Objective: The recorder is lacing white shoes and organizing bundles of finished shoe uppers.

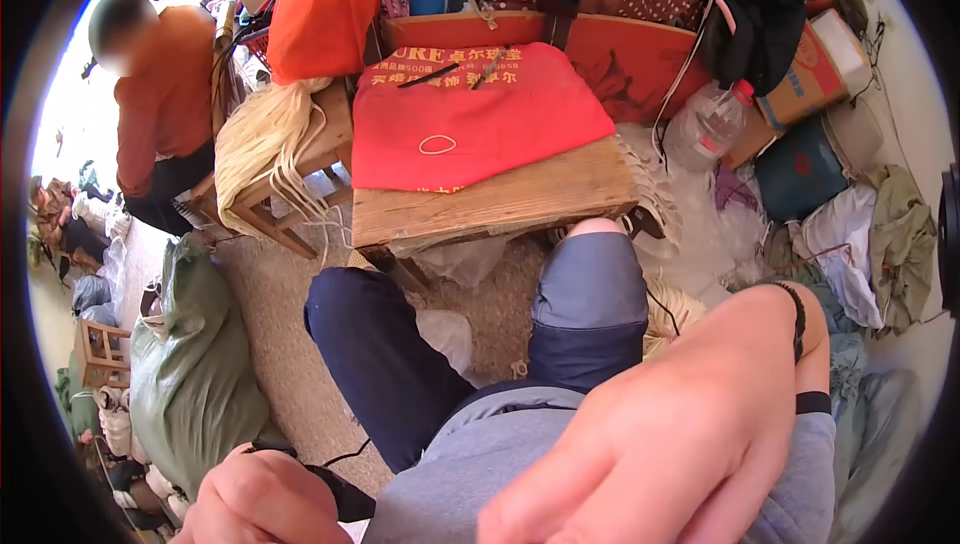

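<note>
My left hand point(265, 499) is at the lower left, close to my body, its fingers curled in. Whatever they hold is hidden. Nearer the camera, over my grey top point(480, 484), my right hand point(680, 424) is large and blurred. Its fingers look bent, and their tips run out below the picture. Beyond my knees a red printed cloth point(480, 124) covers most of a low wooden table point(500, 194). A thin pale loop point(437, 145) and two slim dark tools point(428, 76) lie on it. Neither hand touches them.
Left of the table, a bundle of pale strands point(270, 134) drapes over a wooden stool point(285, 219), below an orange-red bag point(325, 14). A full green sack point(195, 364) stands on the floor. Farther left sits another person point(165, 94). A large clear bottle point(708, 124) stands right.
</note>
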Action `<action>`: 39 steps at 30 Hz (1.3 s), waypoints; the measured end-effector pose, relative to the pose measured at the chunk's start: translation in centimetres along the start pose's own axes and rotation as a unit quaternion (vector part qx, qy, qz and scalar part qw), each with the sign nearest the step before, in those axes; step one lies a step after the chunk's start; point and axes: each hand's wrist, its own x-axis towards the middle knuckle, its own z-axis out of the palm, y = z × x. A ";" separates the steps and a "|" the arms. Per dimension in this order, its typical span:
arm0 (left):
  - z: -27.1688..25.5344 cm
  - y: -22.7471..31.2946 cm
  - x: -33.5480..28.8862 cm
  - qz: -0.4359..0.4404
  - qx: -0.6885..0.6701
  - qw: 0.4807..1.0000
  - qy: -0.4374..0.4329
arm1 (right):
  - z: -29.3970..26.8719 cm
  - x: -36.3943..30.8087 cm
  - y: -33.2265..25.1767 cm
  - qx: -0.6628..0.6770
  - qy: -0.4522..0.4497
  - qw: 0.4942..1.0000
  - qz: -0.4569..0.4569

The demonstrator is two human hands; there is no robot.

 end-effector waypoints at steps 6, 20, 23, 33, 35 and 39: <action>1.2 1.3 -1.3 -0.074 0.056 0.993 0.071 | 0.1 0.1 0.2 0.006 0.017 0.999 -0.030; 1.5 -0.3 -1.7 -0.015 0.072 0.992 0.102 | -1.3 -1.5 0.2 -0.037 0.008 0.998 -0.052; 2.0 -1.0 -1.4 0.006 0.062 0.992 0.106 | -1.0 -2.1 -0.6 -0.055 0.016 0.997 -0.049; 2.2 -5.7 -4.6 -0.016 -0.001 1.000 0.010 | 1.6 -4.6 -2.5 -0.105 0.071 0.990 -0.063; 4.5 -5.8 -2.3 0.076 0.121 0.971 0.191 | 2.3 -5.2 -2.9 -0.110 0.084 0.989 -0.058; 3.7 -6.3 -2.7 0.089 0.151 0.969 0.176 | 3.4 -5.5 -3.2 -0.120 0.097 0.986 -0.057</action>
